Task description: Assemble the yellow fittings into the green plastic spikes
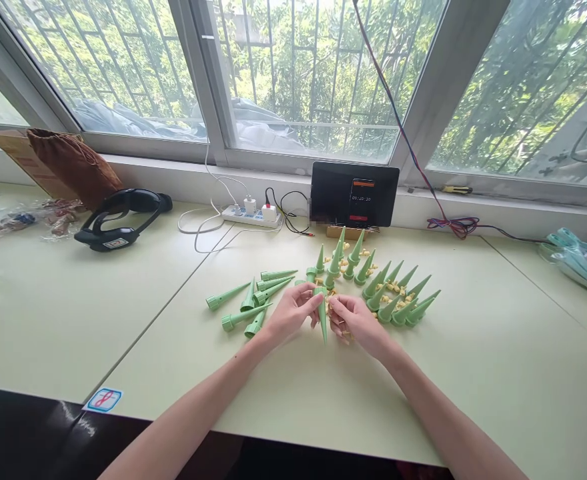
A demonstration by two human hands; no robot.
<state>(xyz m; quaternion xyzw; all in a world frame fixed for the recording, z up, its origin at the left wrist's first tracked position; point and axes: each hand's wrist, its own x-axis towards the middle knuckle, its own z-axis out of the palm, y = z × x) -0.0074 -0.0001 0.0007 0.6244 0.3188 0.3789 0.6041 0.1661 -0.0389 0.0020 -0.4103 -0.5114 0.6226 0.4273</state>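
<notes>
My left hand (pixel 293 312) is closed around the upper part of a green plant watering spike (pixel 323 325), whose tip points down toward me. Right beside it, my right hand (pixel 357 320) pinches a small yellow valve (pixel 329 305) against the side of the spike; the fingers partly hide it. Whether the valve is seated in the spike I cannot tell. To the left of my hands lie several loose green spikes (pixel 228 297) with no yellow parts showing. Behind and to the right, several spikes (pixel 388 311) stand tip up with yellow valves (pixel 402 303) among them.
A tablet (pixel 356 193) showing a timer leans by the window behind the spikes. A power strip (pixel 252 216) with cables lies left of it. Farther left are a black headset (pixel 118 220) and a brown pouch (pixel 73 167). Plastic-wrapped items (pixel 576 257) sit at the right edge.
</notes>
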